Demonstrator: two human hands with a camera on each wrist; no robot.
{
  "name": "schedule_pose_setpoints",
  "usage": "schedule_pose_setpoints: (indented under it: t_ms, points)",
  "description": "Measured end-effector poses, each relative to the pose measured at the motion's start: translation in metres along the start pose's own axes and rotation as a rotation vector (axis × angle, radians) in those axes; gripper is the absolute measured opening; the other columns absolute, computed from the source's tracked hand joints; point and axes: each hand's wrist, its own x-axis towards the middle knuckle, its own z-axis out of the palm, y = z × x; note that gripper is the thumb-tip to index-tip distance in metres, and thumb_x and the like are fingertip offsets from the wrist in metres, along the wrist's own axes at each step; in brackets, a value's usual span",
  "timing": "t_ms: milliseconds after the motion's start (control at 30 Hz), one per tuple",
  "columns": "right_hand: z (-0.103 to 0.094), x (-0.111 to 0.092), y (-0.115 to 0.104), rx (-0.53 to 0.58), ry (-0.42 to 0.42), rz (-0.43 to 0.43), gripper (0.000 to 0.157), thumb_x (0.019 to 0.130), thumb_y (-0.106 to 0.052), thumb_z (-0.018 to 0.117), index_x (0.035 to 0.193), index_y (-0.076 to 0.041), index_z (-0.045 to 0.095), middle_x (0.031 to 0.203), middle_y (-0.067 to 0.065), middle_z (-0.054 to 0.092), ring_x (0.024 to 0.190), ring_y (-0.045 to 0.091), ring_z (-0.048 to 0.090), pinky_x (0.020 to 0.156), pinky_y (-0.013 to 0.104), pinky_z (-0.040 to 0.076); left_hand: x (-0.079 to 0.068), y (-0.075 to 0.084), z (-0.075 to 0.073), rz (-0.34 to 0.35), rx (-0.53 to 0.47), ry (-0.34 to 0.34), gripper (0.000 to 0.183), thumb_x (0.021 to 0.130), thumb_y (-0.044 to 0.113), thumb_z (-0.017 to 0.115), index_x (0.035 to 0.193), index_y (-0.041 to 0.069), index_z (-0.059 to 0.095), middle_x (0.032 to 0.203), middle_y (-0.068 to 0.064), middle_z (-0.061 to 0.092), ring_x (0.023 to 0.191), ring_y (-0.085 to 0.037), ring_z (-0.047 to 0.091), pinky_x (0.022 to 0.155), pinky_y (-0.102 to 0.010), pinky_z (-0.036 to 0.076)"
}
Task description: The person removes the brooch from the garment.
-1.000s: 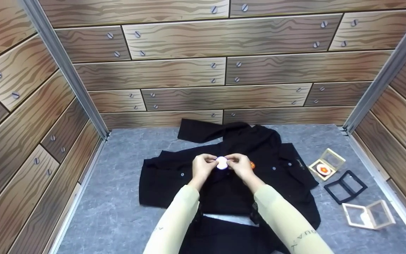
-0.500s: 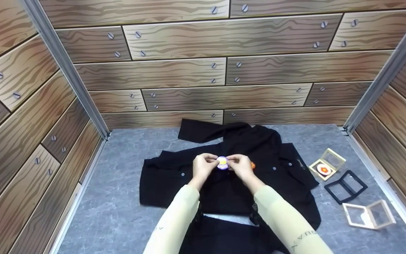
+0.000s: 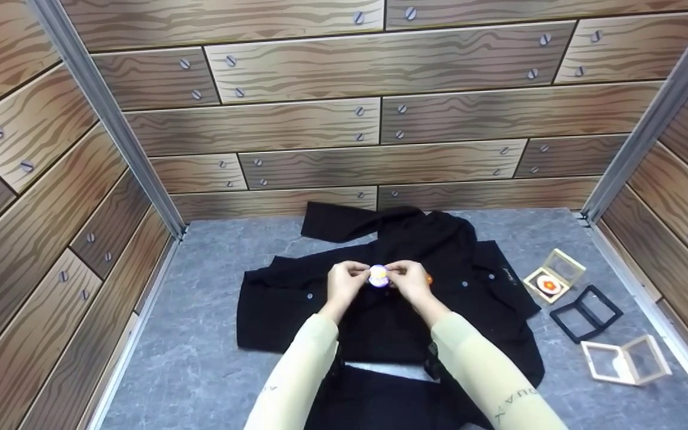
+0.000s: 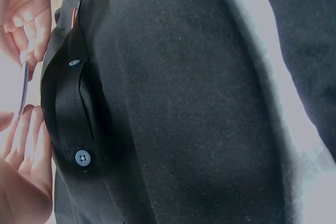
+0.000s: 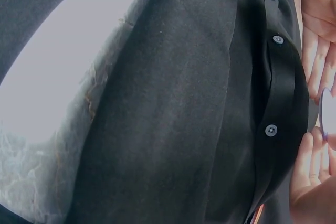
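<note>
Between my two hands a small round badge, white with a purple rim and a yellow centre, is held over a black buttoned shirt. My left hand (image 3: 346, 283) pinches the left edge of the badge (image 3: 378, 275); my right hand (image 3: 408, 280) pinches the right edge. The left wrist view shows the badge (image 4: 24, 90) edge-on as a thin disc between both hands' fingertips. Below lies the black shirt (image 3: 296, 316), its placket and buttons showing in both wrist views. An orange item (image 3: 429, 279) on the shirt peeks out beside my right hand, mostly hidden.
On the right stand three open small frame cases: a yellow one (image 3: 572, 267) holding a white disc with an orange flower (image 3: 549, 285), a black one (image 3: 587, 315), and a pale one (image 3: 635, 380) with something white in it. Wood-patterned walls (image 3: 296, 119) enclose the grey surface (image 3: 189, 382).
The badge first shows a plain white face, then its purple and yellow pattern. Both hands stay almost in place, pinching it throughout.
</note>
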Motion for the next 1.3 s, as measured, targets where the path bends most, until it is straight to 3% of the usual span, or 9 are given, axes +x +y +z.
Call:
schedule_pose_setpoints:
  t_ms: [200, 400, 600, 767, 1133, 1300]
  points:
    - [-0.004, -0.002, 0.003, -0.008, 0.026, 0.028, 0.016, 0.090, 0.011, 0.069, 0.104, 0.016, 0.075, 0.087, 0.021, 0.078, 0.069, 0.013, 0.071, 0.070, 0.031, 0.065, -0.002, 0.001, 0.005, -0.016, -0.053, -0.005, 0.010, 0.089, 0.000, 0.076, 0.093, -0.006, 0.081, 0.087, -0.020, 0.081, 0.072, -0.018, 0.077, 0.062, -0.015, 0.056]
    - [-0.010, -0.003, 0.006, 0.008, 0.041, 0.009, 0.020, 0.084, 0.012, 0.065, 0.101, 0.018, 0.074, 0.077, 0.009, 0.076, 0.064, 0.010, 0.067, 0.062, 0.022, 0.059, -0.004, 0.001, 0.009, -0.019, -0.082, -0.026, 0.011, 0.090, -0.002, 0.073, 0.095, -0.009, 0.080, 0.087, -0.023, 0.081, 0.077, -0.035, 0.081, 0.062, -0.016, 0.058]
    - [-0.016, -0.002, 0.008, -0.001, 0.045, 0.002, 0.025, 0.081, 0.010, 0.061, 0.101, 0.017, 0.074, 0.075, 0.005, 0.075, 0.060, 0.005, 0.062, 0.058, 0.017, 0.053, -0.004, 0.001, 0.014, -0.048, -0.152, -0.072, 0.013, 0.092, -0.004, 0.072, 0.099, -0.013, 0.078, 0.092, -0.028, 0.080, 0.081, -0.040, 0.081, 0.068, -0.026, 0.065]
    - [-0.020, -0.002, 0.009, -0.017, 0.050, 0.016, 0.023, 0.081, 0.008, 0.062, 0.099, 0.016, 0.075, 0.072, 0.001, 0.072, 0.062, 0.009, 0.062, 0.058, 0.018, 0.051, -0.005, 0.001, 0.019, -0.061, -0.184, -0.092, 0.013, 0.094, -0.004, 0.071, 0.100, -0.014, 0.077, 0.092, -0.029, 0.079, 0.081, -0.042, 0.080, 0.072, -0.035, 0.067]
    - [-0.036, -0.005, 0.012, -0.019, 0.076, 0.027, 0.023, 0.083, 0.008, 0.064, 0.101, 0.017, 0.074, 0.072, 0.000, 0.071, 0.061, 0.009, 0.061, 0.058, 0.019, 0.050, -0.010, 0.005, 0.030, -0.057, -0.156, -0.129, 0.014, 0.094, 0.000, 0.072, 0.098, -0.011, 0.078, 0.089, -0.027, 0.080, 0.083, -0.044, 0.080, 0.065, -0.023, 0.062]
    - [-0.043, -0.007, 0.015, -0.014, 0.082, 0.029, 0.022, 0.084, 0.007, 0.065, 0.101, 0.018, 0.073, 0.072, 0.002, 0.071, 0.059, 0.007, 0.060, 0.058, 0.019, 0.050, -0.012, 0.009, 0.032, -0.056, -0.177, -0.135, 0.015, 0.095, 0.001, 0.072, 0.099, -0.013, 0.077, 0.089, -0.031, 0.078, 0.083, -0.047, 0.079, 0.069, -0.033, 0.066]
